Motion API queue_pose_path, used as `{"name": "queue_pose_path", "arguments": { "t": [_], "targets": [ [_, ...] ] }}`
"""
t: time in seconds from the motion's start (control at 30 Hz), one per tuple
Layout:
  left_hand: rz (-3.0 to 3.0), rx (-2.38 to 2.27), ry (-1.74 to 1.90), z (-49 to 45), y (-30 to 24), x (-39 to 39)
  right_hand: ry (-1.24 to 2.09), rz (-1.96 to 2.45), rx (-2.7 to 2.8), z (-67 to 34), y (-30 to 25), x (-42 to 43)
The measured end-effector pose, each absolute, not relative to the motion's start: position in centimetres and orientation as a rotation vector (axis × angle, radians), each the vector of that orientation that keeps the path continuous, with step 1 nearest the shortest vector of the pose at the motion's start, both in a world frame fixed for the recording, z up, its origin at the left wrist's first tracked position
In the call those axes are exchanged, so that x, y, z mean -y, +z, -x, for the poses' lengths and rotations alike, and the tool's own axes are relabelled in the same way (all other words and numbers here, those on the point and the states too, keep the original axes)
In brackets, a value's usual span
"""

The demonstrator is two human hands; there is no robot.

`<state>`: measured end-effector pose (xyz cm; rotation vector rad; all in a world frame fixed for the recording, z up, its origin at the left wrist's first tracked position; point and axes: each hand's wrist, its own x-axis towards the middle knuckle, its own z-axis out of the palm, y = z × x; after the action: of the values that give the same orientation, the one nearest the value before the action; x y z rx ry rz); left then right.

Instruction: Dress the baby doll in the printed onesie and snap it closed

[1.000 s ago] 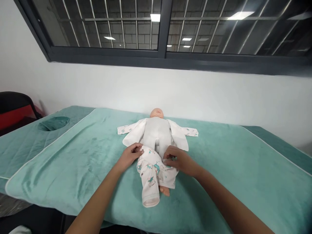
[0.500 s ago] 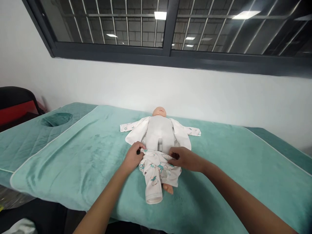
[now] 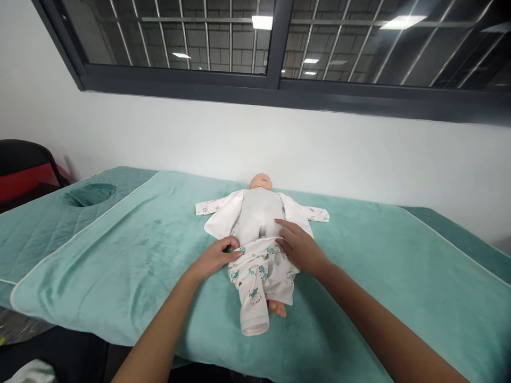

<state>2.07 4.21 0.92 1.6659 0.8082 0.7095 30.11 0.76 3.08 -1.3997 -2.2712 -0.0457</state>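
First clerk: Far left, one black-and-red chair [image 3: 27, 181]; next, one quilted teal bed cover [image 3: 48, 223] and one white-edged, plush teal blanket [image 3: 131, 255]. Upon it, one white cotton jacket with printed sleeves [image 3: 225, 218], laid out to both sides, front unfastened. Whether arms fill the sleeves, I cannot tell.

Second clerk: And your left hand [image 3: 215, 257]?

First clerk: At the waistband's left end, thumb and forefinger close together against the cloth; whether you pinch it, I cannot tell.

Second clerk: The white printed cotton trousers [image 3: 254, 287]?

First clerk: Before you, around the legs of one white-bodied baby doll [image 3: 259, 210], face up, head away from you. Judged part-way up: waistband across the upper thighs, torso uncovered. Left cuff, no foot showing; right cuff, one peach plastic foot [image 3: 277, 308] out.

Second clerk: Last item?

First clerk: Your right hand [image 3: 301, 247], fingers loosely spread over the waistband's right end, forefinger extended over the torso, no cloth visibly clasped. Outstanding, as seen: left foot, bare torso, unfastened jacket.
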Motion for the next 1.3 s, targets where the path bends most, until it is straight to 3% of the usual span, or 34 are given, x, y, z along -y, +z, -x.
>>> {"name": "queue_pose_path", "arguments": {
  "t": [0.27,0.37,0.57,0.8,1.03,1.17,1.3],
  "targets": [
    [-1.665,-0.952,1.117,-4.3,-0.5,-5.7,-0.056,1.742,2.121,-28.9,3.5,-3.6],
    [-1.746,-1.223,1.160,-5.8,0.2,-8.0,0.009,1.813,1.950,-29.4,3.7,-5.5],
    [-1.753,-1.441,1.168,-7.7,0.6,-13.1,0.441,1.685,1.604,-29.8,3.0,-9.0],
    [-1.676,-1.226,1.195,-7.7,-1.2,-13.7,0.571,1.453,1.439,-30.6,0.5,-8.7],
    [-1.808,-1.056,1.129,-7.9,0.5,-14.2,0.363,1.279,1.904,-32.1,1.7,-9.2],
    [-2.026,-1.308,0.964,-8.5,2.2,-15.4,0.192,1.450,2.015,-31.7,2.9,-10.2],
    [-2.038,-1.472,1.047,-9.3,2.4,-17.5,0.085,1.723,1.991,-31.4,3.9,-13.3]
  ]
}}
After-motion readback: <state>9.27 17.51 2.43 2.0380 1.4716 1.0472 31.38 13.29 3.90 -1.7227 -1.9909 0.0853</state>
